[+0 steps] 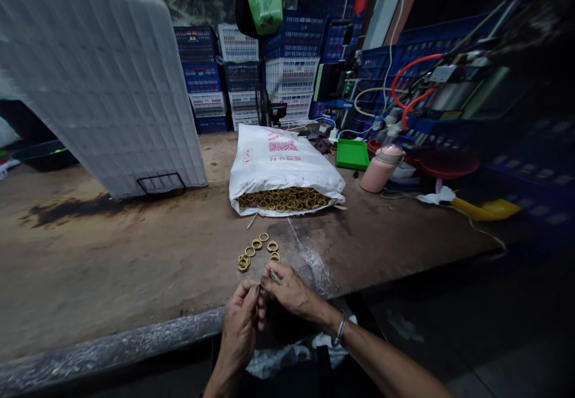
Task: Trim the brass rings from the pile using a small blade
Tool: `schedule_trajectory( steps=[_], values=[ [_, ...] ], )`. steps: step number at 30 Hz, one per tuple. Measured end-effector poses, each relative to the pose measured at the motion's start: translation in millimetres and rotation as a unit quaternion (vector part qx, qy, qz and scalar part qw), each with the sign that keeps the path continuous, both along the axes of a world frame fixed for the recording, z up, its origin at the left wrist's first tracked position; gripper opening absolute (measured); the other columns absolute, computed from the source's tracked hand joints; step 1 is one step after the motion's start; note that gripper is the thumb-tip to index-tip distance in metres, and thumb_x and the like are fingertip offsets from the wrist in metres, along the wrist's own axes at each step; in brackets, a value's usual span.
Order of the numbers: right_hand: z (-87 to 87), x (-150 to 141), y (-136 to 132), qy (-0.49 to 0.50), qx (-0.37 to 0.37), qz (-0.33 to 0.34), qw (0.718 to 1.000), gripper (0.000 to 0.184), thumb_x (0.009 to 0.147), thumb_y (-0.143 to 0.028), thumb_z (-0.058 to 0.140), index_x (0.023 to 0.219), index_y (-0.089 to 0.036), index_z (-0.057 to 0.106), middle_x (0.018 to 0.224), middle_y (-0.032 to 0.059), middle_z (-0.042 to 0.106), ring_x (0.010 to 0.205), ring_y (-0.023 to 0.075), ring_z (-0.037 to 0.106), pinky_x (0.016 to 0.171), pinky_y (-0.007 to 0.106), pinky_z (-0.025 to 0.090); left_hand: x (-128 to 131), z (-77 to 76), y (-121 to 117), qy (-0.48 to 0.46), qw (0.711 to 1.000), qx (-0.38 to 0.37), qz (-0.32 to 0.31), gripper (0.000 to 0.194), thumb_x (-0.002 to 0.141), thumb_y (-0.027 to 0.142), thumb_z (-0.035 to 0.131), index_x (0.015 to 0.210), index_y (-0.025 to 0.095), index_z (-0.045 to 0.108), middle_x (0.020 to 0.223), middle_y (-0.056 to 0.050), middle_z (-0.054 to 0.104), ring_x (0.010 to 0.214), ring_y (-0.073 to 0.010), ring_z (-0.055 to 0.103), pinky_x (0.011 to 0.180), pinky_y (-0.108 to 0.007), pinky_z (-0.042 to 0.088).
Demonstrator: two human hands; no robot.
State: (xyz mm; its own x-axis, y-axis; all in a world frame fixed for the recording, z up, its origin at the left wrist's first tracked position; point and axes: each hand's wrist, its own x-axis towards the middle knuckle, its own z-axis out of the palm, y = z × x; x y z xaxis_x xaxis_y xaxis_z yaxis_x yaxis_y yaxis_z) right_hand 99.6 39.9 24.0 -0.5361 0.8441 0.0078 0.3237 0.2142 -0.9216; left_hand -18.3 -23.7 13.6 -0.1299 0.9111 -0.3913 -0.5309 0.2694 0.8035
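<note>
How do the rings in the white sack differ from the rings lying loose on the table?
The rings in the sack are a dense heap, many deep; the loose rings are only a handful, spread flat. The sack's rings sit inside its open mouth; the loose ones lie on bare table, nearer the hands. Both look like the same brass-coloured rings.

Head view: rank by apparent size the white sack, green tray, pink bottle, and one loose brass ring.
1. White sack, by far the largest.
2. Pink bottle and green tray: they look about alike and both sit farther back, so unranked.
3. Loose brass ring, smallest, though nearest the camera.
</note>
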Motion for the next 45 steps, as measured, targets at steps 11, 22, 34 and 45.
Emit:
schedule_trajectory(
  steps=[11, 22, 34, 45],
  values=[
    [6.4, 2, -3, -0.021, 0.018, -0.010, 1.000, 0.022, 0.082, -0.031, 0.041, 0.065, -0.017, 0.040, 0.058, -0.0064, 0.037, 0.056, 0.0072, 0.035, 0.051, 0.018, 0.027, 3, -2.4, -3, 0.035, 0.997, 0.008, -0.063, 0.027, 0.070, 0.042, 0.059, 0.073, 0.018, 0.047, 0.057, 0.006, 0.051, 0.040, -0.0037, 0.042, 0.034, -0.013, 0.028],
    [-6.1, 8, -4, -0.107, 0.108, -0.004, 0.988, 0.009, 0.073, -0.013, 0.041, 0.071, -0.017, 0.048, 0.059, -0.0031, 0.047, 0.055, 0.0091, 0.041, 0.053, 0.019, 0.029, 4, -2.3, -5, 0.029, 0.999, 0.013, -0.042, 0.027, 0.072, 0.043, 0.058, 0.075, 0.019, 0.044, 0.057, 0.007, 0.051, 0.040, -0.0027, 0.041, 0.034, -0.012, 0.029],
    [2.6, 4, -11, -0.242, 0.164, 0.061, 0.954, 0.029, 0.066, -0.009, 0.038, 0.090, -0.018, 0.052, 0.073, 0.0035, 0.060, 0.063, 0.0145, 0.053, 0.056, 0.022, 0.029, 0, -10.4, -1, 0.116, 0.992, 0.041, -0.032, 0.034, 0.068, 0.050, 0.058, 0.071, 0.019, 0.045, 0.051, 0.008, 0.047, 0.036, -0.0021, 0.036, 0.034, -0.012, 0.027],
    [-13.0, 19, 29, -0.352, 0.184, -0.068, 0.915, 0.025, 0.069, -0.011, 0.042, 0.091, -0.018, 0.051, 0.071, 0.0038, 0.061, 0.061, 0.0142, 0.052, 0.054, 0.024, 0.023, 7, 5.2, -13, -0.042, 0.997, 0.009, -0.071, 0.028, 0.067, 0.040, 0.064, 0.067, 0.019, 0.047, 0.056, 0.006, 0.052, 0.039, -0.0031, 0.038, 0.036, -0.014, 0.026]
  ],
)
